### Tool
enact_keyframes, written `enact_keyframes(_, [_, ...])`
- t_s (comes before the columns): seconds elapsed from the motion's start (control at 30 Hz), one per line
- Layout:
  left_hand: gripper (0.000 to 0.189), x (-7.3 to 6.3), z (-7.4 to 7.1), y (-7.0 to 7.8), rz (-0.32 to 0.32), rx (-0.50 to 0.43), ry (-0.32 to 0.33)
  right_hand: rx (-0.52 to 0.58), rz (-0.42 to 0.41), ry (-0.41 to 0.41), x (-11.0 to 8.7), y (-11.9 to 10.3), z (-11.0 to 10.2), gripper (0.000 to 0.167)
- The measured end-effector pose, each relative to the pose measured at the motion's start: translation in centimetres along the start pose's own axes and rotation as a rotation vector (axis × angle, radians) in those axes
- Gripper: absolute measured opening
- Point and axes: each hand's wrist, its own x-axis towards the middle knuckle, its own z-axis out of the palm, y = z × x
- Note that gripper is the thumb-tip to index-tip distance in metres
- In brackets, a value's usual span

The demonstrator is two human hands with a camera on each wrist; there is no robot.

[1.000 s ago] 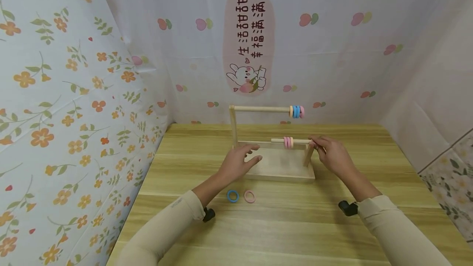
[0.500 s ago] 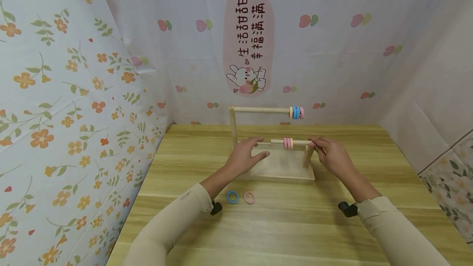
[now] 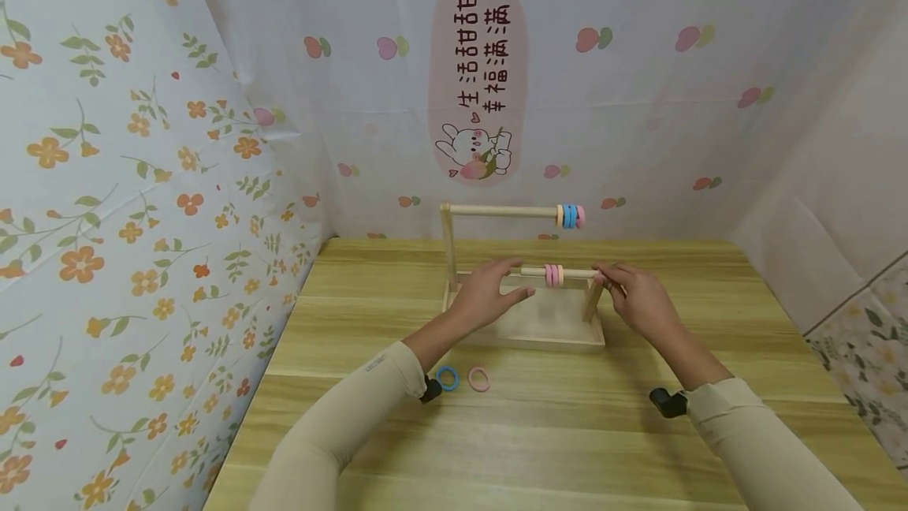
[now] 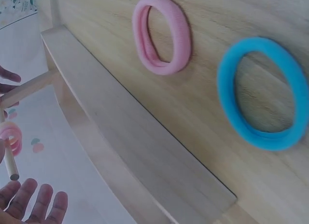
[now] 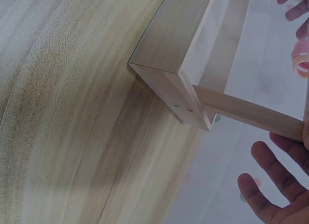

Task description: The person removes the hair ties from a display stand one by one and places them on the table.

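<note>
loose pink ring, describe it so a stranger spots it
Find the wooden stand on the table. On its near side, in the head view, the loose pink ring lies right of the blue ring. Unlike the stand's pink rings, it lies flat on the table.

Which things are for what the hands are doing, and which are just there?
For the job:
pale wooden rack, held by the right hand
pink, blue and peach fabric rings on its rods
probably the loose blue fabric ring and loose pink fabric ring

Just there:
white flower-patterned sheet
white bunny-printed sheet
</note>
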Motion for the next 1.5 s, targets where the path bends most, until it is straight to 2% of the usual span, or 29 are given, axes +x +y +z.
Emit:
enact_keyframes(0.27, [0.065, 1.0, 0.6, 0.5, -0.006, 0.024, -0.022, 0.015, 0.003, -0.006, 0.0, -0.1, -0.1, 0.033])
enact_keyframes(0.57, [0.064, 1.5, 0.6, 1.0, -0.015, 0.033, -0.04, 0.035, 0.028, -0.019, 0.2, -0.6, -0.3, 0.033])
enact_keyframes(1.1, [0.056, 2.7, 1.3, 1.4, 0.045, 0.049, -0.023, 0.015, 0.023, -0.007, 0.2, -0.7, -0.3, 0.032])
enact_keyframes(1.5, [0.047, 3.0, 1.3, 1.6, 0.048, 0.05, -0.009, 0.004, 0.015, 0.003, -0.1, -0.3, -0.2, 0.032])
